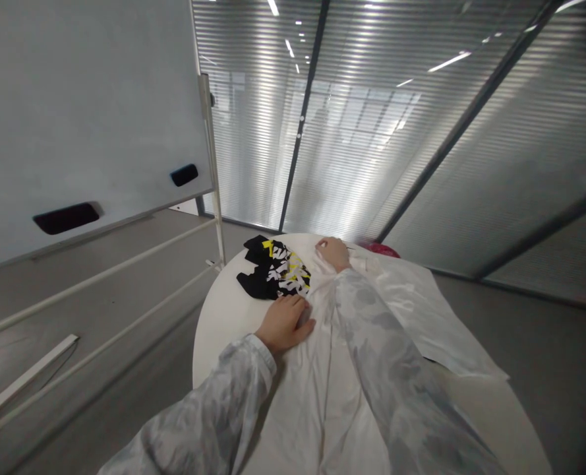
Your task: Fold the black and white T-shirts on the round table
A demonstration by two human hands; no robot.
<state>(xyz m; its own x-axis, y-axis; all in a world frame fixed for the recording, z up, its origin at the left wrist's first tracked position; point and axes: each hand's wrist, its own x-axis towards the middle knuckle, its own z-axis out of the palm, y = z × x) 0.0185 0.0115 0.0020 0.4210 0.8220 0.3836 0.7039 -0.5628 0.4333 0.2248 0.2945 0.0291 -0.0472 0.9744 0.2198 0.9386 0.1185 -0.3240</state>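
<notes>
A white garment (322,369) with a long seam or crease down it lies across the round white table (213,343), hanging toward me and spreading to the right. My left hand (283,323) rests palm down at its left edge, fingers stretched out and thumb apart. Just beyond those fingertips is a crumpled black cloth (265,280) patterned in white and yellow. Farther up the table, my right hand (333,254) is closed, thumb and forefinger together, at the top of the white garment; its forearm lies over the cloth.
Left of the table stands a whiteboard (89,119) on a pale frame with two black erasers (65,218). A ribbed glass partition (362,132) runs behind the table. Something pink-red (384,249) shows at the far table edge. Grey floor (144,369) surrounds it.
</notes>
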